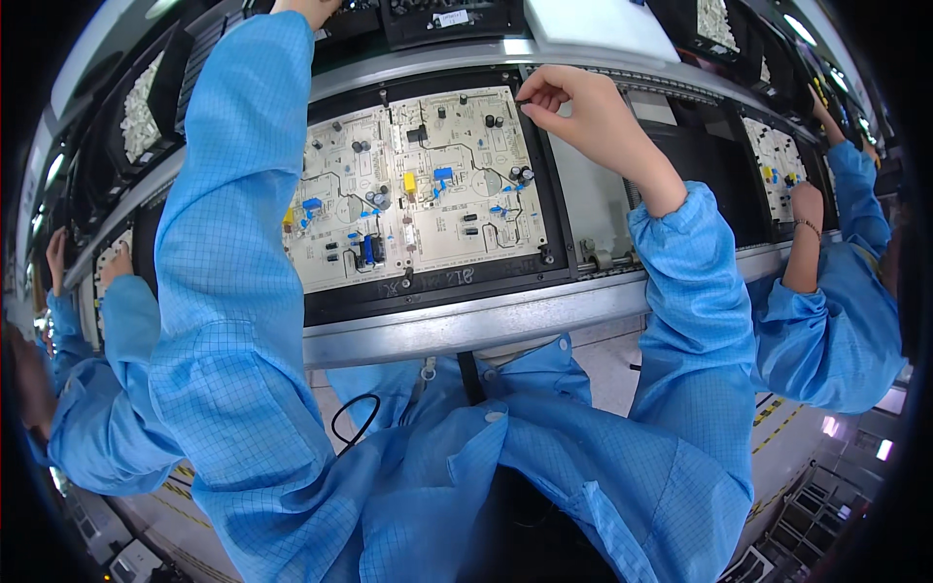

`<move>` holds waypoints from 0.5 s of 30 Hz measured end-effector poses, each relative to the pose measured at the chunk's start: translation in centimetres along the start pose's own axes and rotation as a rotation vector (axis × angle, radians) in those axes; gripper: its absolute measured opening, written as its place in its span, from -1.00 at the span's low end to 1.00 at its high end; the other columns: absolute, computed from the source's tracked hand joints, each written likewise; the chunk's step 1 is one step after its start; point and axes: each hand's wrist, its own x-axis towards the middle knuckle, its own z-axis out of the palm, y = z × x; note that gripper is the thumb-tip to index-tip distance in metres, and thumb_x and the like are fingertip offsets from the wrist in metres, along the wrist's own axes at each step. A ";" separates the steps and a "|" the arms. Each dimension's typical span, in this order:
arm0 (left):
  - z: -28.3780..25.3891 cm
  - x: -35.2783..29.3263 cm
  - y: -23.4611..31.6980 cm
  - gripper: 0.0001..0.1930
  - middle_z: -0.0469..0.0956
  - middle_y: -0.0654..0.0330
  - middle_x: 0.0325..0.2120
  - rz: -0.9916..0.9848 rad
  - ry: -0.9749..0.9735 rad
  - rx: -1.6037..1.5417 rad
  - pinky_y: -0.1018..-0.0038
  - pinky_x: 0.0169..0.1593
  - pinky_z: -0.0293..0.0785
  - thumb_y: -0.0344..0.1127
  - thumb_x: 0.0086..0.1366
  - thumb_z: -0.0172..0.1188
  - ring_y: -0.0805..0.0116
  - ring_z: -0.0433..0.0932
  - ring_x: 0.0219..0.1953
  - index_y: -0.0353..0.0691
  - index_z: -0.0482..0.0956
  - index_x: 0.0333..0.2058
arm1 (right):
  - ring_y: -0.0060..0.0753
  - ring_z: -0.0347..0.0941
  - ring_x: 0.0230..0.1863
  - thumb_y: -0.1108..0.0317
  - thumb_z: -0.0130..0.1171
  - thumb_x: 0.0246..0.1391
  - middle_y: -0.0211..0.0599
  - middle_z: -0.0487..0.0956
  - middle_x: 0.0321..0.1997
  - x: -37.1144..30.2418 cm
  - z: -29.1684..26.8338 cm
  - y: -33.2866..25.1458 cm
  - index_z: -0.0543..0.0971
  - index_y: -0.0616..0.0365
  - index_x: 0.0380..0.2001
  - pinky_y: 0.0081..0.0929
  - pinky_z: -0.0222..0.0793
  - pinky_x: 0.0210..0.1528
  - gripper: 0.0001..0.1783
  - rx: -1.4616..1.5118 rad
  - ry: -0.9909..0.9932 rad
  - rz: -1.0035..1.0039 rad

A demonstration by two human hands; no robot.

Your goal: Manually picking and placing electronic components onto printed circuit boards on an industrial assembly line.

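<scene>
Before me two joined cream circuit boards lie in a black carrier frame (437, 289). The right board (476, 233) bears a yellow block, a blue block and several black capacitors. The left board (330, 262), partly behind my left sleeve, carries similar parts and a black-and-blue component (369, 251) low down. My right hand (583, 109) is over the frame's upper right corner, fingers curled and thumb near the index finger; anything pinched there is too small to make out. My left hand (309, 8) reaches the top edge near dark parts bins; its fingers are hidden.
A silver rail (466, 330) runs along the near side of the line. Behind stand a black bin (452, 21) and a white block (603, 27). Bins of white parts (143, 107) are at left. Co-workers in blue sleeves (826, 340) work at both sides.
</scene>
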 end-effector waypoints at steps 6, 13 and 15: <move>-1.5 -1.3 -2.6 -0.73 0.57 0.17 -0.43 0.066 -0.058 -0.060 0.49 -0.17 0.46 -0.26 0.28 0.07 0.36 0.53 -0.32 -0.13 0.54 -0.07 | -0.60 0.41 -0.44 0.46 0.18 -0.02 -0.39 0.52 -0.50 0.8 0.1 0.3 0.53 0.25 -0.34 -0.62 0.37 -0.30 -0.86 -0.019 0.024 -0.007; -5.9 -8.1 7.1 -0.71 0.44 0.34 -0.50 0.003 -0.241 -0.812 0.68 -0.29 0.39 -0.19 0.36 -0.02 0.61 0.41 -0.46 -0.26 0.52 -0.13 | -0.55 0.39 -0.51 0.44 0.16 0.02 -0.40 0.50 -0.55 8.5 0.0 1.2 0.52 0.24 -0.37 -0.60 0.37 -0.39 -0.89 -0.215 0.263 -0.222; -6.8 -10.3 9.1 -0.74 0.48 0.27 -0.47 -0.087 -0.285 -0.852 0.65 -0.31 0.40 -0.27 0.34 0.00 0.58 0.45 -0.44 -0.34 0.46 -0.12 | -0.57 0.42 -0.38 0.52 0.19 -0.04 -0.38 0.53 -0.42 11.1 -0.3 2.0 0.51 0.21 -0.25 -0.62 0.36 -0.30 -0.79 -0.435 0.257 -0.190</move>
